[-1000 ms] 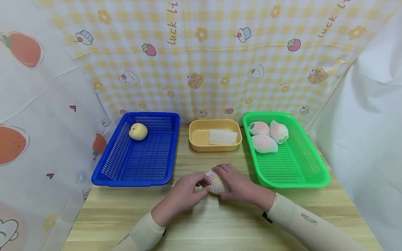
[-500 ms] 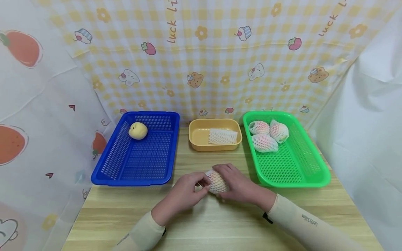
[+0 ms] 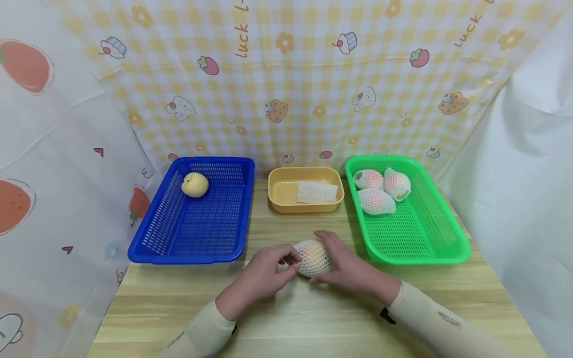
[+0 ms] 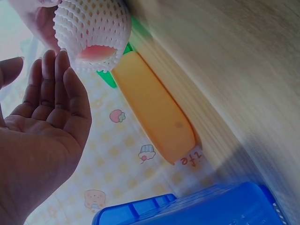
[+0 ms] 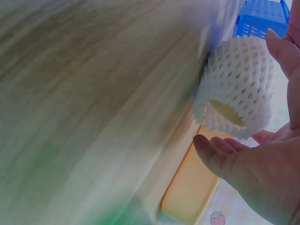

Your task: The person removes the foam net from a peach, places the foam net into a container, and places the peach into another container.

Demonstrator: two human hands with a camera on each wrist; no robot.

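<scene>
Near edge: pale sleeves [image 3: 201, 330] cover both forearms over a wood-grain table [image 3: 286, 328]. Left hand [image 3: 270, 272]: fingers lightly bent, thumb apart from them in the left wrist view, nothing enclosed; fingertips at the left end of the netted fruit [image 3: 314, 257], light contact or a slight gap, cannot tell which. Right hand [image 3: 353, 263]: thumb and fingers spread wide around the fruit's right end, not closed on it; whether any finger touches the net cannot be told. Netted fruit is at mid-table between the hands, white foam mesh around it; reddish skin shows at its left end, yellow at its right. Farther, left: blue basket [image 3: 188, 259], one pale yellow fruit [image 3: 195, 185] in its far left part. Farther, right: green basket [image 3: 418, 260], three wrapped fruits [image 3: 376, 201] grouped in its far left part. Between the baskets: yellow tray [image 3: 306, 209], white foam net [image 3: 317, 193] lying flat in its right half. Far side: yellow-checked cloth [image 3: 286, 89] printed with flowers, strawberries and cupcakes.
</scene>
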